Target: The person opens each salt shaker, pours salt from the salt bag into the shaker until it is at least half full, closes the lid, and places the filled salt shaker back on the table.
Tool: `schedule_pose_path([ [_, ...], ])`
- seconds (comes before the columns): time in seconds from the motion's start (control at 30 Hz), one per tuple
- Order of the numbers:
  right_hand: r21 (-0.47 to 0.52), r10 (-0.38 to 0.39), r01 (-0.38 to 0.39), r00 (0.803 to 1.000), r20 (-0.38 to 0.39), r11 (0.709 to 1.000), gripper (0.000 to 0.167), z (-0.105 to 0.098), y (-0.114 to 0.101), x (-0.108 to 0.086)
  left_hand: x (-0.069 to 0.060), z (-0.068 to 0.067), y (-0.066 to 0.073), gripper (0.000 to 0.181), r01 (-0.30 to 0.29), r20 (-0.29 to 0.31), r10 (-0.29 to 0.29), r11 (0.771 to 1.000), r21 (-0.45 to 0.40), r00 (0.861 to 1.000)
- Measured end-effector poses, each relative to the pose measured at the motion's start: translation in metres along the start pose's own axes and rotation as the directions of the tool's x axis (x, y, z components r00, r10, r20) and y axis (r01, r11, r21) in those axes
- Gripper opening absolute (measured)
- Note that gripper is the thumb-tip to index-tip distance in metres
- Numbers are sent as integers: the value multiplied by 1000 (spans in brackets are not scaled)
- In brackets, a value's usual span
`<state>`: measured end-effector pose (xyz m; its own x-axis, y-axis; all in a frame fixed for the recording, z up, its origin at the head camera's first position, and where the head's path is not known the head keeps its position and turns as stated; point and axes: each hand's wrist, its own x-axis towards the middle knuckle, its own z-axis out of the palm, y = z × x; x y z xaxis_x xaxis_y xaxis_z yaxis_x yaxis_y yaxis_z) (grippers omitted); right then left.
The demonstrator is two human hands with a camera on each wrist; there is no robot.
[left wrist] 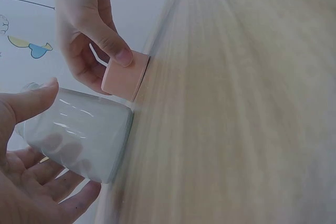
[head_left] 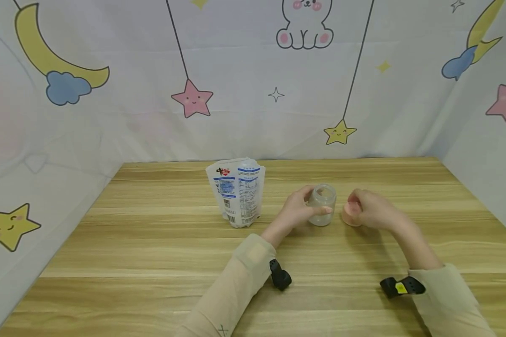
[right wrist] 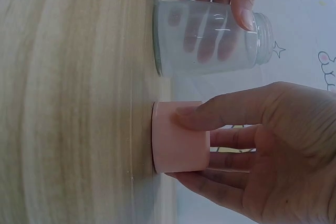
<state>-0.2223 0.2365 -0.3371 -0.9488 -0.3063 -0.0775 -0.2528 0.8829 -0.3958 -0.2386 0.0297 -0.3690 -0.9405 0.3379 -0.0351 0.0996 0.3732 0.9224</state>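
A clear glass jar [head_left: 322, 202] with no lid on its threaded mouth stands upright on the table, and my left hand [head_left: 297, 208] grips it from the left, fingers behind and thumb across the front. Just to its right, a pink cylindrical lid [head_left: 352, 214] rests on the tabletop. My right hand [head_left: 373, 209] holds that lid between thumb and fingers. In the right wrist view the jar [right wrist: 210, 38] and the pink lid [right wrist: 181, 140] stand a small gap apart, each with its base on the wood.
A white pouch with blue and black print [head_left: 238, 192] stands upright left of the jar. The wooden table [head_left: 160, 281] reaches back to a white cloth backdrop [head_left: 244, 126] with stars, moons and clouds drawn on it.
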Motion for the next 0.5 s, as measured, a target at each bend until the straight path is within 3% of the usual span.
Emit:
schedule_pose_path([
  [0.5,-9,2,-2,1000,11,1000,44,1,0,0,-1,0,0,62,-11,-4,11,1000,-23,1000],
])
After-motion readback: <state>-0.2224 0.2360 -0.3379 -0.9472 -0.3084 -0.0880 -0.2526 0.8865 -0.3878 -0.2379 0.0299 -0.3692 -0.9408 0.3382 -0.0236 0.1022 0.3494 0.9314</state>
